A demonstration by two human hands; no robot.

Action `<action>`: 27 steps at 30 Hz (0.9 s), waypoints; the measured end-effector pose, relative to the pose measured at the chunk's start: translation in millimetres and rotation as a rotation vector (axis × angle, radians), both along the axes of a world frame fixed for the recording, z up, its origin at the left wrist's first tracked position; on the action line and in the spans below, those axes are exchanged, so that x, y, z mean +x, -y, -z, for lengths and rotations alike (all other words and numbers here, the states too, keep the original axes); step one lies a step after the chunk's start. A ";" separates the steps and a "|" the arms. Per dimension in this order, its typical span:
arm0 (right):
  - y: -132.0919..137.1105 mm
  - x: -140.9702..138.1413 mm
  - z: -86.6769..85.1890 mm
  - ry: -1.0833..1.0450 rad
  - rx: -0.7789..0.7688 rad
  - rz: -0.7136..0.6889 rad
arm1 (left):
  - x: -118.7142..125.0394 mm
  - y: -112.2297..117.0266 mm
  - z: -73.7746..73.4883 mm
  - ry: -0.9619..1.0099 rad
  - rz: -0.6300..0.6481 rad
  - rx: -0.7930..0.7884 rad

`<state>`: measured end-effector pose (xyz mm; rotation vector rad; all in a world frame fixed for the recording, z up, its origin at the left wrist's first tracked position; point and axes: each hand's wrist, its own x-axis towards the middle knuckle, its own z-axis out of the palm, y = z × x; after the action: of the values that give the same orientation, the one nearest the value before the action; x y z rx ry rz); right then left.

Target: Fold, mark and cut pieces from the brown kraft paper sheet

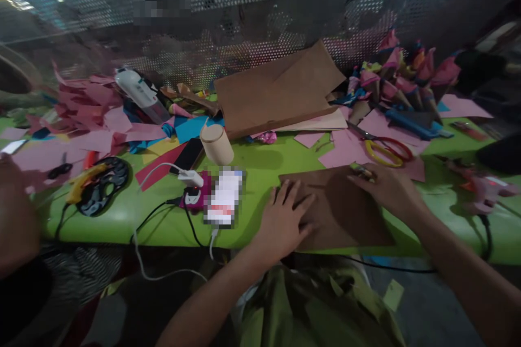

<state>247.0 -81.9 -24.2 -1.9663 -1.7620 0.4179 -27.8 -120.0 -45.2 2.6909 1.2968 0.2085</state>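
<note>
A sheet of brown paper lies flat on the green tabletop in front of me. My left hand rests on its left part, fingers spread and palm down. Over the paper's far right corner, my right hand has its fingers closed around a small object, mostly hidden, whose kind I cannot make out. Just beyond that hand lie scissors with red and yellow handles, on pink paper.
Left of my hands are a lit phone, a power strip, a tape roll and a yellow glue gun. A pink glue gun stands right. Behind are brown sheets and paper cones. Another person's arm shows left.
</note>
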 end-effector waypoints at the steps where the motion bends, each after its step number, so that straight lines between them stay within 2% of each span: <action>1: 1.2 1.6 -4.7 -0.024 0.000 0.030 | -0.1 0.1 -1.8 0.002 -0.006 -0.001; 3: 4.7 6.4 -14.9 -0.118 0.072 0.116 | -0.2 -0.8 -6.3 0.001 -0.011 0.000; 7: 13.3 13.8 -33.1 -0.347 0.443 0.217 | 2.2 -10.4 -15.7 -0.008 0.007 -0.003; 9: 15.3 13.2 -37.4 -0.459 0.516 0.277 | 6.7 -19.5 -20.0 -0.007 0.053 0.004; 12: 12.9 9.2 -34.2 -0.706 0.408 0.333 | 18.0 -35.3 -24.7 -0.002 0.190 0.021; 16: 4.8 8.0 -15.3 -0.883 0.270 0.205 | 36.3 -51.5 -26.5 -0.029 0.285 0.020; 18: 1.7 9.9 -4.6 -0.899 0.230 0.161 | 44.0 -56.6 -26.1 -0.054 0.313 0.039; 21: -0.6 12.9 6.7 -0.884 0.202 0.165 | 52.5 -62.5 -25.8 -0.087 0.350 0.073; 27: 0.2 14.6 10.3 -0.791 0.156 0.122 | 61.3 -70.6 -23.6 -0.108 0.379 0.015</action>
<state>261.6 -82.1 -34.5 -1.4817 -1.1217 0.8436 33.6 -49.4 -21.5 2.9280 0.7832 0.0285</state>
